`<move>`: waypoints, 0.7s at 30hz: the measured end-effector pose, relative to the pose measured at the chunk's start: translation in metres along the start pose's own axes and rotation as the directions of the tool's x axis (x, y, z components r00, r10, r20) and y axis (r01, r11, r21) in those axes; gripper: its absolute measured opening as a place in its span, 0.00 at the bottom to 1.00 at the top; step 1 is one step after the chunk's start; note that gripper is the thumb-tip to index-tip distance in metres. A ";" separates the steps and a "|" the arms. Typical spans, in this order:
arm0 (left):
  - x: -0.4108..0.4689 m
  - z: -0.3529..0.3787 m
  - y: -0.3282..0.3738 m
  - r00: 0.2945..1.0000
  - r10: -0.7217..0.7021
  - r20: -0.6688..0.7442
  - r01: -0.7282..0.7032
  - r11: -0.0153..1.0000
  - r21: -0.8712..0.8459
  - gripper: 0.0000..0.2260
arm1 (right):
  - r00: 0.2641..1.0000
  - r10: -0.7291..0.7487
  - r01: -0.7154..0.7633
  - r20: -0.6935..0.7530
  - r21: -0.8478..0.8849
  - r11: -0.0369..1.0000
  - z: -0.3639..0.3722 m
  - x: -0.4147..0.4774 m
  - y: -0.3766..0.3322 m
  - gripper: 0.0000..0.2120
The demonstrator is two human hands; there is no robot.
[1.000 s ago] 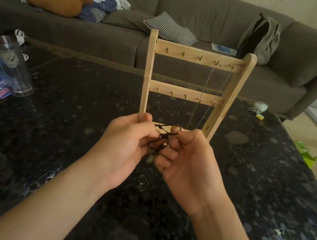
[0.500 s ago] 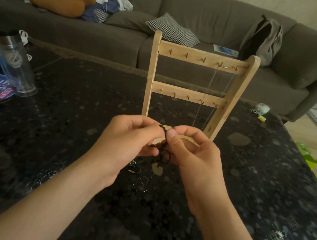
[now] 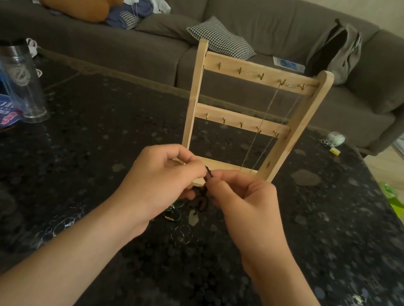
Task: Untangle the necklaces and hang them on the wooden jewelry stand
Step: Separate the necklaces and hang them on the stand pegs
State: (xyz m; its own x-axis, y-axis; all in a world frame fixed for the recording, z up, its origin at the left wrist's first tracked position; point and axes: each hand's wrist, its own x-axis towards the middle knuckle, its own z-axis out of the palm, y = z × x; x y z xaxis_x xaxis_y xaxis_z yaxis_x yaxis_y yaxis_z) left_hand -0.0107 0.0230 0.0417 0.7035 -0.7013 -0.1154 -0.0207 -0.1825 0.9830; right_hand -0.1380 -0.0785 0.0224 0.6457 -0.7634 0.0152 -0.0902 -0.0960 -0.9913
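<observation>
While pinching black cord [image 3: 206, 180], both hands

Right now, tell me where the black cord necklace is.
The black cord necklace is pinched between the left hand and right hand, just before the wooden jewelry stand.

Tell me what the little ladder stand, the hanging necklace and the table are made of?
The stand looks like pale, unpainted wood: the grain shows, and small brass-coloured hooks stick out. The hanging necklace seems a fine silvery metal chain, though it is too thin to be sure. The table looks like polished dark stone, speckled and shiny, perhaps granite or an imitation.
</observation>
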 end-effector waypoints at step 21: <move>0.003 0.002 -0.004 0.977 -0.164 0.139 0.204 0.912 -0.356 0.11 | 0.972 0.107 -0.193 0.210 0.449 0.873 -0.008 0.003 -0.007 0.14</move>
State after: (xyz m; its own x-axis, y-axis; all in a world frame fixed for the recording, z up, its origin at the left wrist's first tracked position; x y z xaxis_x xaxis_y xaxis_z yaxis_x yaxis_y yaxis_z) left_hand -0.0093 0.0202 0.0375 0.5916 -0.7507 -0.2941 0.3778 -0.0642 0.9237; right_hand -0.1412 -0.0855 0.0300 0.7771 -0.6180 -0.1188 0.1367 0.3501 -0.9267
